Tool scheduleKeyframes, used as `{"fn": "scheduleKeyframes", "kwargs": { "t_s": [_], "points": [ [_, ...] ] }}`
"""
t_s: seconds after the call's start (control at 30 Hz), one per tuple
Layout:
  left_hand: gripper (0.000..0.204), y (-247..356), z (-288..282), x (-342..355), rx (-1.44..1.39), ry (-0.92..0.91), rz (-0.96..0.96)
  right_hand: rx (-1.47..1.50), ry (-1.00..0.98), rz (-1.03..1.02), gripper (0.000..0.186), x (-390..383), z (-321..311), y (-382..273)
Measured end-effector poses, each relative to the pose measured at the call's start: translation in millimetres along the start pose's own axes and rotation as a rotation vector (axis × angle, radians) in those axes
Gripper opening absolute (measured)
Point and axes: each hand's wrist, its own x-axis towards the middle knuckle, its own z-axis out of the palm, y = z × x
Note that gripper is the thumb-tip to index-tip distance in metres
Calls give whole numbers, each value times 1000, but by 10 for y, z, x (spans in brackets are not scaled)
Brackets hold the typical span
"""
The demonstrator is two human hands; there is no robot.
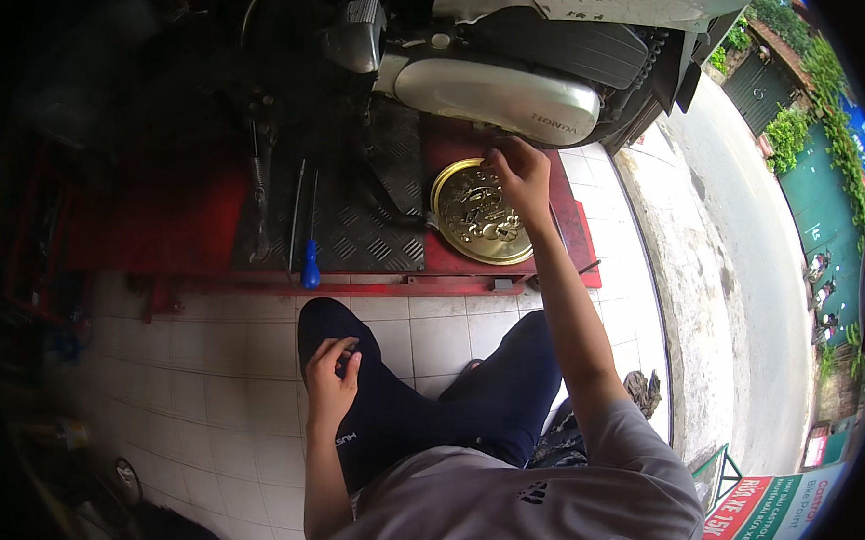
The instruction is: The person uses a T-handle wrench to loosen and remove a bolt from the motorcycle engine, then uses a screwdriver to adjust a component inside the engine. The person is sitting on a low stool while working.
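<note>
My right hand (521, 180) is closed, reaching just under the silver side cover (498, 94) of a motorbike. What its fingers hold, if anything, is hidden. Below that hand a round gold-coloured metal tray (468, 218) with embossed shapes lies on the red lift bench (447, 155); small pieces in it are hard to tell from the embossing. My left hand (331, 374) rests by my left knee with its fingers curled in. A small dark spot shows at its fingertips, too unclear to name.
A blue-handled screwdriver (310, 265) and a long metal wrench (260, 205) lie on the bench's dark tread plate (386, 239). The bike's black pedal arm (396, 211) juts toward the tray. White floor tiles (225, 386) surround my legs; a street (734, 216) runs at right.
</note>
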Motion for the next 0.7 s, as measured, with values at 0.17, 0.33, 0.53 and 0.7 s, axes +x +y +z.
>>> {"fn": "scheduleKeyframes", "kwargs": {
  "t_s": [0.17, 0.33, 0.53, 0.7],
  "points": [
    [18, -246, -7, -31, -41, -80, 3, 757, 60, 153, 34, 426, -409, -742],
    [17, -336, -95, 75, -72, -76, 116, 1267, 33, 378, 49, 818, -722, -584],
    [17, -418, -341, 70, -79, -37, 87, 1187, 56, 415, 64, 1028, -476, -492],
    [17, -556, -382, -16, -93, -26, 71, 1101, 119, 467, 55, 1275, -625, -163]
  ]
}}
